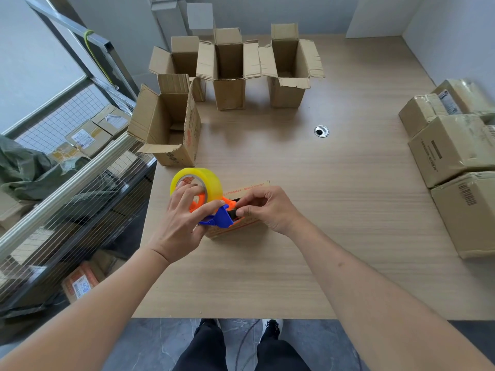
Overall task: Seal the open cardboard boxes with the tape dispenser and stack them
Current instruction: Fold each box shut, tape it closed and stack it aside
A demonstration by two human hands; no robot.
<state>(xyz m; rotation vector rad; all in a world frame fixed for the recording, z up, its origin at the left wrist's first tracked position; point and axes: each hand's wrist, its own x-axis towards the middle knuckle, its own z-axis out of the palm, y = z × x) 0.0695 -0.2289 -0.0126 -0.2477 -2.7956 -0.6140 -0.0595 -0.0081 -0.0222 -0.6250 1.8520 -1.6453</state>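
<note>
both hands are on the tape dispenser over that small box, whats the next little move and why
Probably pull the tape end free and stick it to the box. The left hand grips the tape dispenser by its yellow roll, the right hand pinches at its blue front end, and both sit on the closed box. No tape strip shows on the box, and four open boxes wait behind.

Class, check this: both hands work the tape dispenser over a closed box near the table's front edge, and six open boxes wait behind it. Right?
Not six: the head view shows four open boxes. Otherwise correct: left hand and right hand work the tape dispenser over the closed box.
</note>
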